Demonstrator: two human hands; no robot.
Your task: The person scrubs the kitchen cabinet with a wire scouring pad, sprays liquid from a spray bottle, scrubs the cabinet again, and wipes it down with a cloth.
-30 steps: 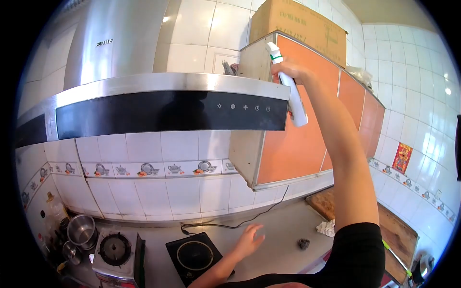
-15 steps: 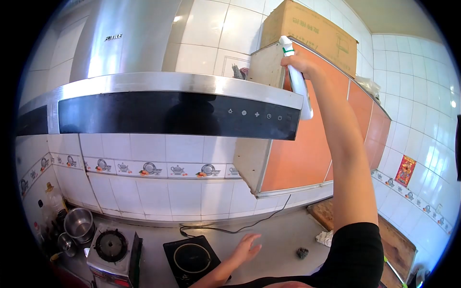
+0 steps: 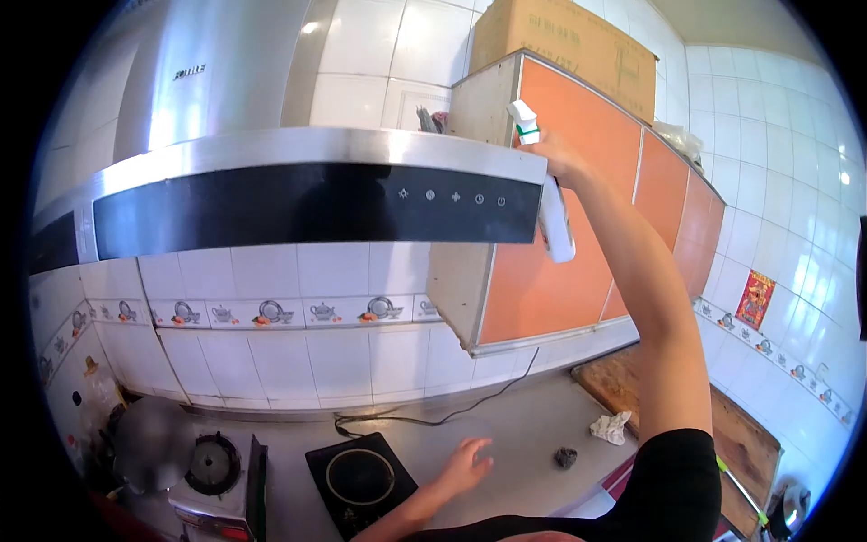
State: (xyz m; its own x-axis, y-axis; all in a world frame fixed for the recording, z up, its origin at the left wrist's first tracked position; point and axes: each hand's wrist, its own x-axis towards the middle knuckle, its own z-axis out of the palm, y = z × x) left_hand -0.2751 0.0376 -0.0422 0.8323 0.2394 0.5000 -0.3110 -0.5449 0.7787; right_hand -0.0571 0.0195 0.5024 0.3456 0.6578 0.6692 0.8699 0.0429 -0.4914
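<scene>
My right hand is raised and wrapped round the neck of a white spray bottle with a green band below its head. The bottle hangs tilted at the right end of the range hood, in front of an orange cabinet door. Down by the counter, my left hand holds nothing, its fingers apart. It is to the right of a black induction cooker.
A gas stove stands at the left, beside a dark, blurred round shape. On the counter lie a dark scouring ball, a crumpled white cloth and a wooden board. A cardboard box tops the cabinet.
My right hand has lowered the spray bottle beside the hood's end. The view has shifted slightly. A dark blurred shape now covers the metal pot at the left. My left hand stays open.
</scene>
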